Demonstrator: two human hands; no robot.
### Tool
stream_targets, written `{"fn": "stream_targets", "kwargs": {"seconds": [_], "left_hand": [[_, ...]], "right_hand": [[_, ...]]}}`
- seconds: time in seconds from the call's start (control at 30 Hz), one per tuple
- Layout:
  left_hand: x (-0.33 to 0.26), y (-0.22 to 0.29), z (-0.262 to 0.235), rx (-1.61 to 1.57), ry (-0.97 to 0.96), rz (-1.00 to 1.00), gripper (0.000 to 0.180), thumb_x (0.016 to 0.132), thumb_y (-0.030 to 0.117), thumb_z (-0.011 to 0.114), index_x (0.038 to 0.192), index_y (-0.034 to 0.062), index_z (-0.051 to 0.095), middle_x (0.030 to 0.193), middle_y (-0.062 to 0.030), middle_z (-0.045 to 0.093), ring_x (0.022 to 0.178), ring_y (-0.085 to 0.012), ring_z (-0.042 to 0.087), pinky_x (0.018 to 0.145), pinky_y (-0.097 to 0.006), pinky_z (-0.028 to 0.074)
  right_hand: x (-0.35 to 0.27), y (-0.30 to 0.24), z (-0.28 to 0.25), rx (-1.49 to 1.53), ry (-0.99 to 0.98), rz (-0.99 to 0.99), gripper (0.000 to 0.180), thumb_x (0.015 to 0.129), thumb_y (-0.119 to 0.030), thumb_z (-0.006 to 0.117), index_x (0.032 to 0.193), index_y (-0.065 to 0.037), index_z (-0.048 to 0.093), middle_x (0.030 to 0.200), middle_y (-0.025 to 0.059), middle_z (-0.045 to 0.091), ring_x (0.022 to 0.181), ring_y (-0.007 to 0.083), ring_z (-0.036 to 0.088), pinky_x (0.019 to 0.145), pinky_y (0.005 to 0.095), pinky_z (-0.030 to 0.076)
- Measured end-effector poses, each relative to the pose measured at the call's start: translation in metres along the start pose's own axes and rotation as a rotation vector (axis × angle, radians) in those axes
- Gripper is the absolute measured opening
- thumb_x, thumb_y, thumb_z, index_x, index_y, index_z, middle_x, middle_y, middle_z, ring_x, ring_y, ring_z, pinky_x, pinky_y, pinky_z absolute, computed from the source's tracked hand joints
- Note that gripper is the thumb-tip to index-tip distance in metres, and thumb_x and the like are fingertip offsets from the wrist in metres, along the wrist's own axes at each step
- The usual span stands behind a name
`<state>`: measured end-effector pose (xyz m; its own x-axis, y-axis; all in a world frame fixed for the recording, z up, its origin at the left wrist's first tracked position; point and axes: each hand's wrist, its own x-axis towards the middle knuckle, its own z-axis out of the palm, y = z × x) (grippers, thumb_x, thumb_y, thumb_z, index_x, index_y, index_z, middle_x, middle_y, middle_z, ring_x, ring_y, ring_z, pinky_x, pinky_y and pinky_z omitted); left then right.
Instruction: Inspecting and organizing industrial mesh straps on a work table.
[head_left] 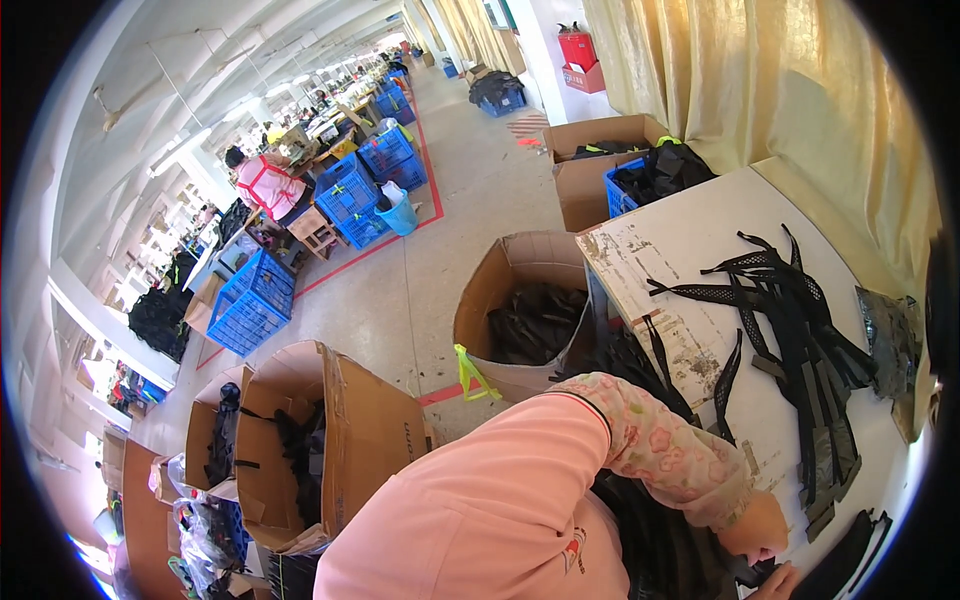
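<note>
My left arm, in a pink top with a flowered sleeve cover, reaches across to the near edge of the worn white table (pixel 700 240). My left hand (pixel 758 528) is curled down onto a bundle of black straps (pixel 660 540) that hangs over that edge. Only a sliver of my right hand (pixel 776 583) shows at the bottom rim, touching the same black pieces; its fingers are hidden. A tangled pile of black mesh straps (pixel 800 340) lies on the table just beyond both hands.
An open cardboard box (pixel 500 275) of black pieces stands left of the table, with more boxes (pixel 360 430) at lower left. Blue crates (pixel 250 300), a blue bucket (pixel 403 215) and a seated person (pixel 265 185) are across the aisle. Yellow curtains (pixel 760 80) hang behind the table.
</note>
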<state>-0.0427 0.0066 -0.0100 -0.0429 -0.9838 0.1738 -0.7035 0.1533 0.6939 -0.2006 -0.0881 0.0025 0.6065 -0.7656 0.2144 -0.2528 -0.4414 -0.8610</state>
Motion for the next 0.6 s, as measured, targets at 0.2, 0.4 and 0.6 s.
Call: {"fn": "stream_targets", "kwargs": {"seconds": [0.2,0.4,0.6], "left_hand": [[0.000,0.010,-0.007,-0.026,0.115,-0.018,0.016,0.069,0.024,0.070,0.079,0.0125,0.065,0.074,-0.0084,0.064,0.077,-0.0289,0.062,0.061,-0.040,0.047],[0.008,-0.008,0.003,-0.169,0.237,0.022,0.018,0.066,0.020,0.072,0.078,0.0081,0.066,0.076,-0.0102,0.064,0.077,-0.0294,0.063,0.064,-0.039,0.047],[0.011,0.002,-0.026,-0.456,0.254,0.036,0.014,0.068,0.011,0.068,0.081,0.0066,0.067,0.077,-0.0108,0.065,0.076,-0.0284,0.063,0.064,-0.038,0.047]], "right_hand": [[-0.006,-0.007,0.011,-0.117,0.044,-0.092,0.028,0.089,-0.018,0.056,0.077,0.006,0.054,0.068,0.0135,0.049,0.066,0.0197,0.048,0.061,0.0359,0.042],[-0.012,-0.044,0.015,0.360,0.001,0.216,0.031,0.095,-0.020,0.050,0.078,0.004,0.059,0.080,0.0128,0.059,0.074,0.0245,0.054,0.065,0.0354,0.044],[0.000,0.061,-0.009,0.772,-0.359,0.672,0.024,0.094,-0.013,0.050,0.107,0.005,0.056,0.097,0.0168,0.059,0.086,0.0236,0.056,0.079,0.0343,0.046]]}}
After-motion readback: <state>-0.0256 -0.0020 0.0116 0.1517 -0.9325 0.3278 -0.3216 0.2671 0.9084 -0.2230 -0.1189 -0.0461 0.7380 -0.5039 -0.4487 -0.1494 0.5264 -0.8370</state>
